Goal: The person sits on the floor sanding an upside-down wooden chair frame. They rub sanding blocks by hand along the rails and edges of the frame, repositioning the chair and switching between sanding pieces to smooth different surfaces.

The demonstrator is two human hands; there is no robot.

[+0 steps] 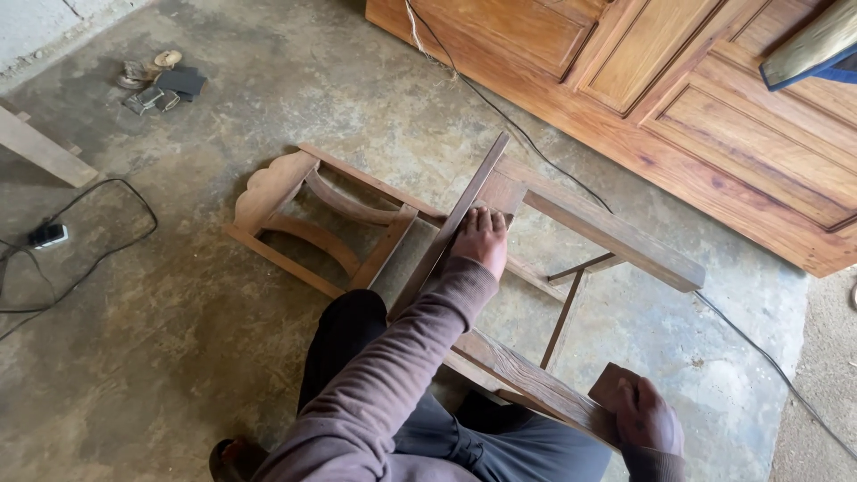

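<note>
Pressing down, the fingers of the left hand lie flat and close together on what looks like a small sanding block, against the upper rail of a bare wooden chair frame that lies on its side across the person's lap and the concrete floor. At the near right, the right hand is curled shut around the end of the closest leg, beside a dark reddish-brown block; whether that block is held or only touched by the hand I cannot tell. A purple sleeve runs from the left hand back to the body, over dark trousers.

As a judgement: the frame is joined but raw, dull and grey in places, without seat or finish, so smoothing seems partly done at most and much of the surface is left to work.

Further out, the scalloped top of the chair back points to the far left. A thin black cable crosses the floor behind the frame toward a panelled wooden door lying at the far right. On the left lie a looped cord with a plug block, a plank end, and a small heap of sanding scraps
</note>
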